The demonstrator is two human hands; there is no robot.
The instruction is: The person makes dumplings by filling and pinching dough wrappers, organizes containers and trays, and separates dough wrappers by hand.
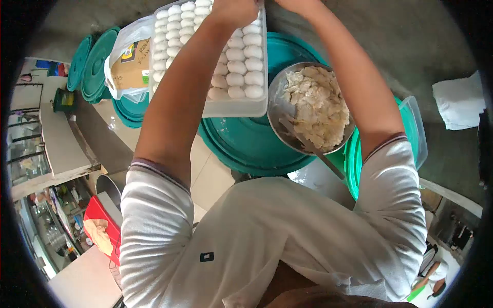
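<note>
My left hand [237, 12] reaches over the far end of a clear plastic tray [233, 109], with its fingers cut off by the top edge of the view. Rows of smooth white egg-shaped pieces, which look like dough balls [235, 67], fill the tray. Only part of my right hand [298, 4] shows at the top edge, right of the tray; its fingers are hidden too. By my right forearm is a metal bowl [275, 120] of pale, lumpy mixture [317, 105]. A spatula with a dark handle [326, 161] leans in the bowl, its handle over the near rim.
Tray and bowl rest on a large green lid [226, 138]. To the left are a bagged cardboard box [131, 69] and more green lids [102, 64]. A bright green tub [353, 164] stands at right. Far off at lower right is another person [436, 272].
</note>
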